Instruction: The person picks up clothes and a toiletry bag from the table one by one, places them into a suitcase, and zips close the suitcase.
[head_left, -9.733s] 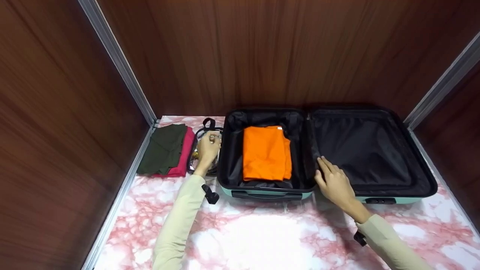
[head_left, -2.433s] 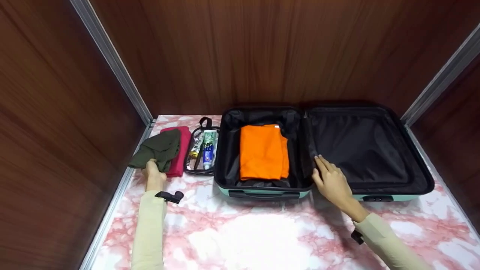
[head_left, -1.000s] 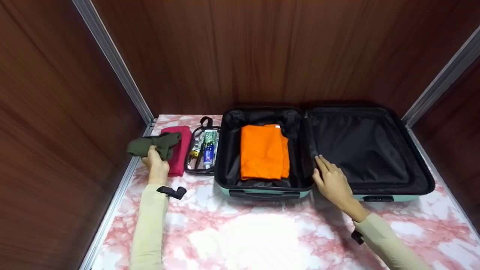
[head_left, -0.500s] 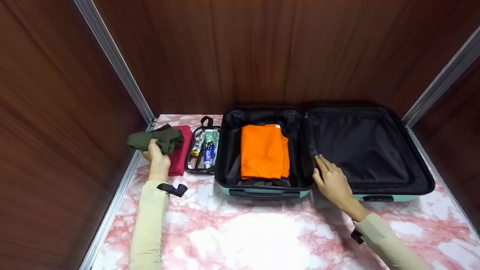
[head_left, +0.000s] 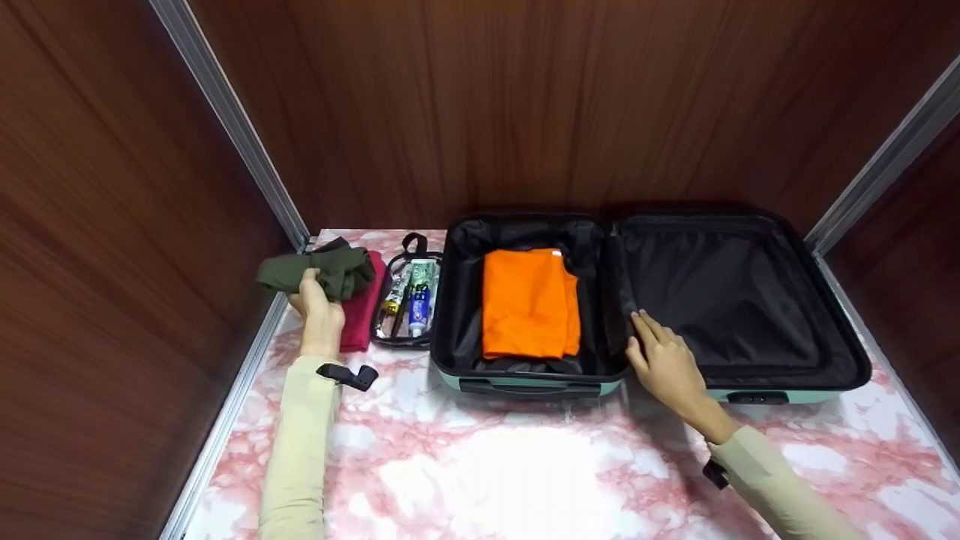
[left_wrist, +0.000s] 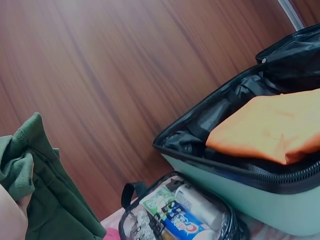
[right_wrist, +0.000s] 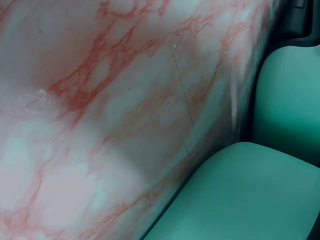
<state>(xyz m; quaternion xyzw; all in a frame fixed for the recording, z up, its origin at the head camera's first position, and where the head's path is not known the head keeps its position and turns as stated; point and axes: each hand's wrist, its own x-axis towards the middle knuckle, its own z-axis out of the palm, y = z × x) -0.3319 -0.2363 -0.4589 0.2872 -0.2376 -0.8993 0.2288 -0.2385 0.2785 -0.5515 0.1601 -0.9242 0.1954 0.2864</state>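
My left hand (head_left: 321, 315) grips a dark green folded garment (head_left: 346, 268) by its near edge, thumb on top. The cloth is bunched up above a pink-red folded cloth (head_left: 358, 326), which it partly covers. In the left wrist view the green garment (left_wrist: 60, 200) hangs in folds at the left; only a sliver of the hand shows. My right hand (head_left: 667, 367) rests with extended fingers on the inner edge between the halves of an open suitcase (head_left: 459, 315). An orange folded garment (head_left: 529, 304) lies in its left half. The right wrist view shows no hand.
A clear pouch with black trim (head_left: 405, 343) stands between the pink cloth and the suitcase, holding a toothpaste tube (head_left: 418, 307) and other small items. Wood-grain panels (head_left: 480, 112) enclose the back and sides. The tabletop (head_left: 525, 465) is pink-and-white marbled.
My left hand was over the pouch at first, then took hold of the flat green garment. Over the last second it has moved the garment away from me and slightly right. My right hand stays put.
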